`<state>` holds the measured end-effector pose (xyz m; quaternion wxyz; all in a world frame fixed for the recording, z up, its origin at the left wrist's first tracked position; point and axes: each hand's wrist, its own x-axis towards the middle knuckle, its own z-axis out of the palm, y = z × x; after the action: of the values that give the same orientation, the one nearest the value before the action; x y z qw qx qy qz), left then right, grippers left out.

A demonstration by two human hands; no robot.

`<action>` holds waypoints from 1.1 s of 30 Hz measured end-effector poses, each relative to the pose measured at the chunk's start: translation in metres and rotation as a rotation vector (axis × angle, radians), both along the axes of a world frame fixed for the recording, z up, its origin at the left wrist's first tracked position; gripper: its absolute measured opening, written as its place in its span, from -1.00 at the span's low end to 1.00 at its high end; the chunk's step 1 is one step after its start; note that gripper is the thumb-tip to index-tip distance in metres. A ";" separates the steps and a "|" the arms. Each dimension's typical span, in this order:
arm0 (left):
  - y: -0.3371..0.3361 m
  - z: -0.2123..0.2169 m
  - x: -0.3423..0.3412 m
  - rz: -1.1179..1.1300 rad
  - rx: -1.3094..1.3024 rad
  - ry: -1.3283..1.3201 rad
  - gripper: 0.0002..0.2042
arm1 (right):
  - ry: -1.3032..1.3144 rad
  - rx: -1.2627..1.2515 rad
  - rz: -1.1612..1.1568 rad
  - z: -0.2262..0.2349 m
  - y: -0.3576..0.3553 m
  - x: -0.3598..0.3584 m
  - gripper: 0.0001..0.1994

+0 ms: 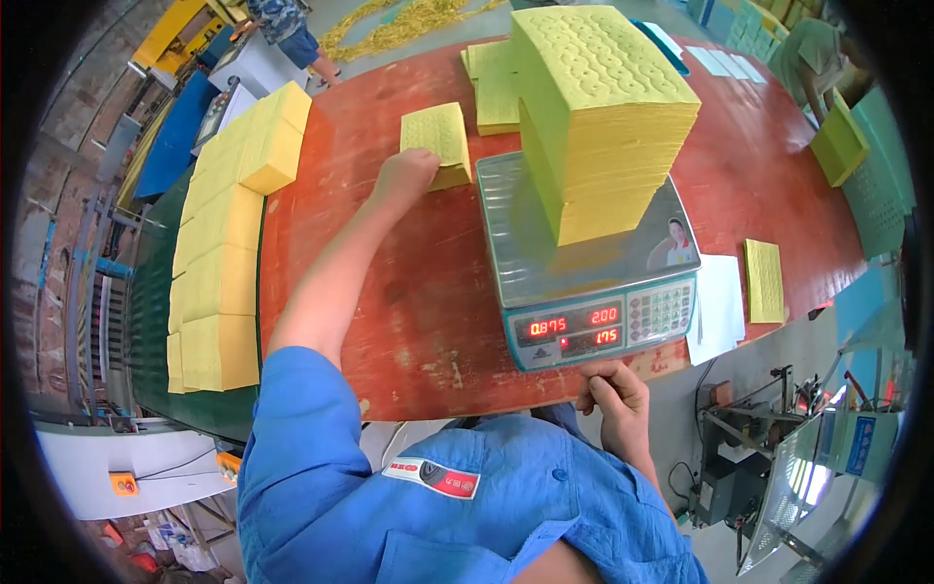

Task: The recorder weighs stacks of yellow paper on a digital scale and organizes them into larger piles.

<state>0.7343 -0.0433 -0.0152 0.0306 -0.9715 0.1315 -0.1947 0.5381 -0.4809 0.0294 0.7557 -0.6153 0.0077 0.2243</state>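
Note:
My left hand [411,173] reaches out over the red table, its fingers closed on the near left corner of a small stack of yellow embossed paper [435,134]. The fingertips are partly hidden against the sheets. To the right of that stack is a digital scale [530,282] with a metal pan and lit red digits. A tall block of yellow paper [613,156] stands upright on the pan, its top sheet patterned with wavy perforations. My right hand [617,397] hangs just off the table's front edge, below the scale's keypad, fingers curled in and nothing visible in them.
Rows of yellow paper stacks [219,253] line a green belt at left. Behind the scale lies another yellow stack [496,88]. A white sheet [717,302] and a thin yellow pad [765,282] lie at right. Another person [812,63] handles a yellow stack [840,144] far right.

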 end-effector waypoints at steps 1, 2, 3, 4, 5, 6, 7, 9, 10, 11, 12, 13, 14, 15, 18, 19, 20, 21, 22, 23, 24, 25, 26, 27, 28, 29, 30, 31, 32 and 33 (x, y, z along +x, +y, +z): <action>-0.001 0.000 -0.002 0.004 0.000 -0.006 -0.96 | -0.006 0.000 0.004 -0.001 0.007 -0.003 -0.85; -0.003 0.000 -0.003 0.018 0.002 -0.047 -0.98 | -0.010 0.020 0.014 -0.004 0.014 -0.007 -0.84; -0.004 0.001 -0.007 0.036 0.006 -0.091 -0.98 | -0.016 0.041 0.029 -0.005 0.022 -0.009 -0.84; 0.000 0.006 -0.013 0.050 0.011 -0.101 -0.98 | -0.025 0.045 0.043 0.000 0.034 -0.010 -0.84; -0.002 0.013 -0.021 0.010 -0.011 -0.154 -0.96 | -0.002 0.076 0.086 0.006 0.046 -0.010 -0.84; -0.007 0.024 -0.031 -0.026 -0.031 -0.208 -0.95 | 0.021 0.107 0.133 0.011 0.054 -0.010 -0.84; -0.013 0.033 -0.047 0.014 0.006 -0.170 -0.94 | -0.013 0.081 0.243 -0.002 0.059 -0.009 -0.76; -0.028 0.045 -0.095 -0.024 -0.013 -0.192 -0.92 | 0.057 0.186 0.257 0.002 0.089 -0.010 -0.68; -0.039 0.049 -0.125 -0.106 -0.055 -0.248 -0.91 | 0.144 0.294 0.256 0.004 0.105 -0.008 -0.61; -0.053 0.043 -0.150 -0.200 -0.148 -0.254 -0.89 | 0.200 0.324 0.300 -0.006 0.115 -0.003 -0.47; -0.068 0.045 -0.184 -0.189 -0.197 -0.217 -0.89 | 0.187 0.338 0.339 -0.014 0.128 0.003 -0.47; -0.079 0.043 -0.216 -0.183 -0.228 -0.162 -0.93 | 0.303 0.409 0.359 -0.024 0.141 0.007 -0.47; -0.091 0.042 -0.248 -0.167 -0.250 -0.154 -0.92 | 0.426 0.474 0.374 -0.034 0.152 0.009 -0.47; -0.102 0.040 -0.275 -0.177 -0.300 -0.082 -0.90 | 0.463 0.484 0.445 -0.042 0.159 0.010 -0.47; -0.126 0.013 -0.334 -0.102 -0.317 -0.065 -0.83 | 0.345 0.211 0.506 -0.077 0.174 -0.002 -0.61; -0.130 0.013 -0.345 0.034 -0.425 -0.060 -0.71 | 0.346 0.176 0.510 -0.088 0.174 -0.008 -0.57; -0.133 0.012 -0.356 0.169 -0.531 -0.057 -0.59 | 0.340 0.176 0.518 -0.085 0.176 -0.011 -0.57; -0.135 0.009 -0.369 0.384 -0.625 -0.080 -0.47 | 0.298 0.168 0.527 -0.080 0.177 -0.017 -0.55; -0.130 -0.003 -0.374 0.388 -0.624 -0.084 -0.47 | 0.257 0.161 0.530 -0.074 0.175 -0.022 -0.53; -0.121 -0.023 -0.378 0.528 -1.117 -0.103 -0.49 | 0.238 0.154 0.569 -0.061 0.176 -0.023 -0.50; -0.119 -0.020 -0.376 0.645 -1.620 -0.109 -0.52 | 0.238 0.154 0.565 -0.051 0.174 -0.022 -0.50; -0.112 -0.014 -0.376 0.555 -1.797 0.079 -0.62 | 0.133 0.154 0.631 -0.043 0.170 -0.020 -0.50; -0.109 0.003 -0.372 0.542 -1.796 0.100 -0.62 | 0.029 0.153 0.686 -0.035 0.166 -0.015 -0.51; -0.108 0.018 -0.365 0.575 -1.820 0.241 -0.66 | 0.029 0.146 0.654 -0.025 0.162 -0.011 -0.51; -0.109 0.030 -0.357 0.602 -1.834 0.390 -0.70 | -0.083 0.162 0.664 -0.013 0.161 -0.008 -0.55; -0.115 0.041 -0.351 0.485 -1.835 0.234 -0.75 | -0.195 0.167 0.670 0.002 0.154 -0.005 -0.59; -0.120 0.060 -0.345 0.443 -1.900 0.227 -0.76 | -0.194 0.146 0.621 0.016 0.144 0.002 -0.59; -0.122 0.078 -0.337 0.422 -1.880 0.245 -0.77 | -0.365 0.045 0.636 0.035 0.133 0.013 -0.62; -0.124 0.090 -0.324 0.295 -1.950 0.214 -0.77 | -0.534 -0.061 0.655 0.054 0.122 0.025 -0.65; -0.128 0.107 -0.307 0.273 -1.960 0.215 -0.77 | -0.570 -0.023 0.583 0.073 0.111 0.035 -0.67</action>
<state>0.4269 -0.1715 0.0920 -0.7755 -0.5867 -0.1981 -0.1232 0.5736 -0.3699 0.1026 0.6253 -0.6376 -0.3742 0.2497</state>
